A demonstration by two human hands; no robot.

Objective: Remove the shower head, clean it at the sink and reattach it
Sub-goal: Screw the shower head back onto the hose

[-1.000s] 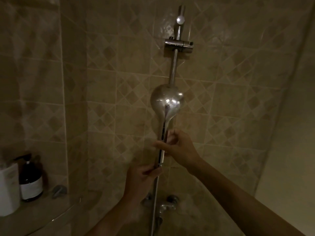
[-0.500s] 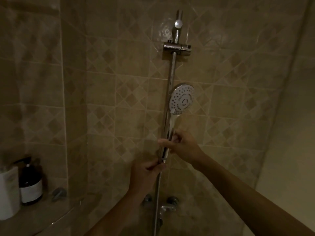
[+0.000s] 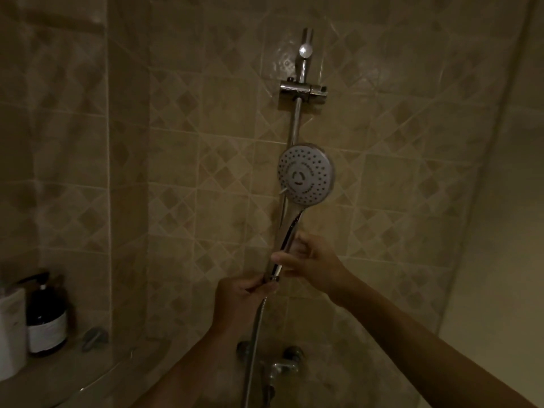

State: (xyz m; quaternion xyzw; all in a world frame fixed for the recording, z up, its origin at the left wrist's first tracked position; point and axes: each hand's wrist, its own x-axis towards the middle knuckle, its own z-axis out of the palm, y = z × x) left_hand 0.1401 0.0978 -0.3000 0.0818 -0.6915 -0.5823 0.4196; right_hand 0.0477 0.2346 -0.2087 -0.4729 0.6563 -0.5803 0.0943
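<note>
The shower head (image 3: 306, 173) is off its holder (image 3: 303, 91) and held up in front of the rail (image 3: 295, 125), spray face toward the camera, handle pointing down. The right hand (image 3: 309, 259) grips the lower handle, fingers curled round it. The left hand (image 3: 243, 293) pinches the nut at the handle's base, where the hose (image 3: 254, 331) joins.

Step in hand, as a guess: unscrewing the head from the hose, or screwing it back on; the frame doesn't say which, nor whether cleaning is done.

To do it well: the right hand should hold the handle steady while the left turns only the nut, not the hose. Head and hose should stay in line so the threads don't cross. Chrome looks slick, so a firm pinch is needed. The washer inside the joint could drop out, so the joint is best kept over the tub. If it's coming off, the right hand takes the full weight once it's free.

Room: dim tiled shower corner, beige tiles with diamond pattern. Rail runs vertical on the wall (image 3: 206, 142), empty holder near its top. Tap (image 3: 282, 366) low on the wall below the hands, hose hanging down past it. At left a ledge (image 3: 59, 378) carries a dark pump bottle (image 3: 45, 319) and a white container (image 3: 10, 331) just beside it. No sink in view.
</note>
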